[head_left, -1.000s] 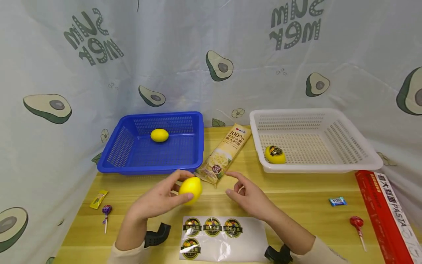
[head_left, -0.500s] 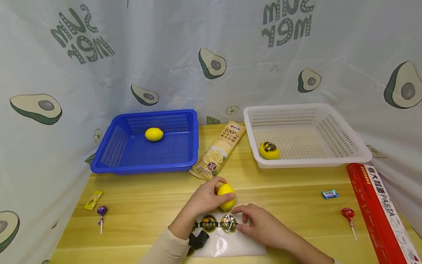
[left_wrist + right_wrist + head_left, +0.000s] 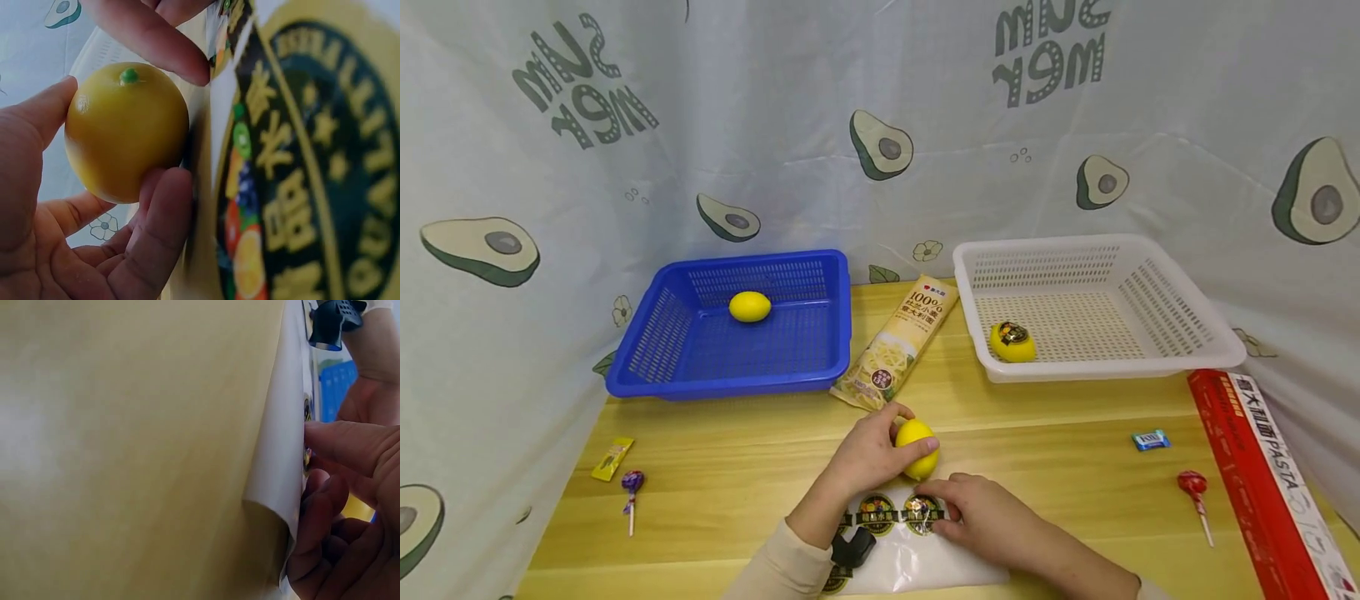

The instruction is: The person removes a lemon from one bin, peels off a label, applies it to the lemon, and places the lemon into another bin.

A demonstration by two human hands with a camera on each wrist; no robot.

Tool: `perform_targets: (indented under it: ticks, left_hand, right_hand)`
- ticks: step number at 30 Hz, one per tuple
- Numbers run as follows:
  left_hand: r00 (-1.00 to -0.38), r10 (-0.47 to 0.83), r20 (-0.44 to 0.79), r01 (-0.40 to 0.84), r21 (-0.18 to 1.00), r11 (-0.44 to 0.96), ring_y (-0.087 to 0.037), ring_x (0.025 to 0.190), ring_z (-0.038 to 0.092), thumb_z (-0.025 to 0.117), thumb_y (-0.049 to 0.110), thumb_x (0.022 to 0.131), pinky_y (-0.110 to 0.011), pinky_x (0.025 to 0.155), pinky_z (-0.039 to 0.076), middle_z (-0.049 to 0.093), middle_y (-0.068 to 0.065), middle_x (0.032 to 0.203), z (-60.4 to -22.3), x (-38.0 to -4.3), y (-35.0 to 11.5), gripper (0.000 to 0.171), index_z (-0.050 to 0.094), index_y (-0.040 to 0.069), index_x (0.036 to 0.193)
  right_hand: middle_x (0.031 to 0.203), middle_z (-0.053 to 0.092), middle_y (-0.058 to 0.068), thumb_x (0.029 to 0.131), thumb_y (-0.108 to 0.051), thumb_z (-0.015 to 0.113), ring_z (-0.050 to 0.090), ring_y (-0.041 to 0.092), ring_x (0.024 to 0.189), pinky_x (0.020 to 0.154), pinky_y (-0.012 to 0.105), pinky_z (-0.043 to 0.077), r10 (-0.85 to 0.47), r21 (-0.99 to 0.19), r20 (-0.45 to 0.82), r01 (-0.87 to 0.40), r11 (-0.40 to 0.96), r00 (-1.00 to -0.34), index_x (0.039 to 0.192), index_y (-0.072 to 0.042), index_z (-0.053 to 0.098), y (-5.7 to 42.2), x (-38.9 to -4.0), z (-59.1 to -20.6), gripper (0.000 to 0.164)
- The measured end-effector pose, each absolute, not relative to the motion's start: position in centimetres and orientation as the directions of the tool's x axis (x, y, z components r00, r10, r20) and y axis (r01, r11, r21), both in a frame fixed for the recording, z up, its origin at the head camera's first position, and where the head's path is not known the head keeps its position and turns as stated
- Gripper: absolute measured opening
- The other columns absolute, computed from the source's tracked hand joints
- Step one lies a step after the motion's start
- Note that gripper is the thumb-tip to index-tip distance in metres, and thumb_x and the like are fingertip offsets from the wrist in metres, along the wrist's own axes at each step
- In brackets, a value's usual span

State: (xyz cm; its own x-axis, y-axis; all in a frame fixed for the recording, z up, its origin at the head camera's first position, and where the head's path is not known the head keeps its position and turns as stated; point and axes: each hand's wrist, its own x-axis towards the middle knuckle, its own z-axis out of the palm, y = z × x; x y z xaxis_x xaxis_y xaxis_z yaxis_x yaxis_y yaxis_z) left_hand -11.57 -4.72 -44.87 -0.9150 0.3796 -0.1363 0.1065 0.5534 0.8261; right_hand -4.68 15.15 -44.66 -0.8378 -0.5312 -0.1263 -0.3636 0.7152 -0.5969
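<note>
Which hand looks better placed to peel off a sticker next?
Probably the right hand: its fingertips are at a sticker on the sheet, while the left hand holds a lemon.

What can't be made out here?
Head view: leftmost round black stickers, partly behind the black plastic wrist mount.
Head view: near end of the long red-white box, cut off by the frame.
Left wrist view: lower right side of the yellow oval lemon, behind the left hand.
Right wrist view: whether a sticker's edge is lifted, hidden by the right hand.
</note>
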Motion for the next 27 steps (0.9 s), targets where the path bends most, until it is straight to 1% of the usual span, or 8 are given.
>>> perform_targets:
  ticks: [5,10,14,17,21,24,27]
  left_hand:
    - [-0.918,0.370,-0.141,0.115,0.798,0.592,-0.011,0.076,0.058,0.072,0.058,0.089,-0.027,0.067,0.047,0.064,0.004,0.085,-44.6,-11.6,-4.6,0.054,0.062,0.018,0.124]
    - [-0.920,0.367,-0.137,0.125,0.787,0.605,-0.011,0.077,0.058,0.072,0.059,0.088,-0.028,0.069,0.048,0.066,0.004,0.087,-44.6,-11.6,-4.7,0.057,0.063,0.017,0.126]
    - [-0.917,0.378,-0.129,0.137,0.787,0.602,-0.011,0.077,0.059,0.073,0.057,0.088,-0.028,0.070,0.048,0.068,0.003,0.088,-44.6,-11.6,-4.9,0.058,0.063,0.015,0.127]
    - [-0.907,0.400,-0.133,0.143,0.795,0.589,-0.010,0.076,0.059,0.073,0.055,0.089,-0.027,0.069,0.049,0.069,0.002,0.090,-44.5,-11.7,-5.1,0.059,0.062,0.014,0.130]
    - [-0.880,0.455,-0.136,0.164,0.811,0.561,-0.009,0.080,0.060,0.074,0.051,0.090,-0.026,0.072,0.049,0.069,0.001,0.096,-44.3,-11.7,-5.5,0.060,0.061,0.014,0.137]
    - [-0.861,0.488,-0.140,0.179,0.816,0.550,-0.009,0.083,0.059,0.075,0.048,0.090,-0.025,0.074,0.049,0.068,0.002,0.097,-44.2,-11.8,-5.7,0.062,0.060,0.014,0.140]
    - [-0.859,0.490,-0.146,0.182,0.809,0.559,-0.009,0.083,0.058,0.076,0.048,0.090,-0.025,0.074,0.049,0.067,0.002,0.095,-44.2,-11.8,-5.8,0.063,0.060,0.013,0.140]
  right_hand:
    - [0.071,0.045,-0.015,0.088,-0.022,0.079,0.038,-0.004,0.061,0.056,0.019,0.036,-0.530,-0.603,-0.129,-0.358,0.713,-0.838,0.119,-0.023,0.070,15.1,-4.8,-44.6,0.032]
    - [0.070,0.045,-0.016,0.087,-0.022,0.080,0.039,-0.004,0.061,0.057,0.019,0.036,-0.518,-0.608,-0.136,-0.341,0.717,-0.845,0.122,-0.020,0.070,15.1,-4.8,-44.6,0.036]
    - [0.070,0.045,-0.016,0.087,-0.021,0.080,0.039,-0.003,0.060,0.056,0.019,0.035,-0.515,-0.616,-0.145,-0.330,0.715,-0.845,0.122,-0.020,0.070,15.1,-4.9,-44.6,0.036]
    - [0.069,0.046,-0.016,0.088,-0.021,0.080,0.039,-0.003,0.059,0.055,0.019,0.036,-0.515,-0.632,-0.152,-0.318,0.707,-0.844,0.121,-0.021,0.070,15.1,-5.0,-44.7,0.034]
    - [0.068,0.046,-0.016,0.088,-0.020,0.079,0.039,-0.003,0.059,0.055,0.020,0.035,-0.513,-0.642,-0.163,-0.304,0.704,-0.843,0.118,-0.022,0.070,15.1,-5.1,-44.7,0.032]
    - [0.067,0.046,-0.016,0.087,-0.021,0.080,0.039,-0.002,0.058,0.053,0.020,0.035,-0.507,-0.645,-0.175,-0.291,0.707,-0.844,0.116,-0.023,0.070,15.1,-5.1,-44.8,0.030]
    - [0.066,0.046,-0.016,0.087,-0.021,0.080,0.039,-0.002,0.057,0.053,0.020,0.035,-0.501,-0.647,-0.180,-0.282,0.708,-0.846,0.115,-0.023,0.070,15.0,-5.1,-44.8,0.030]
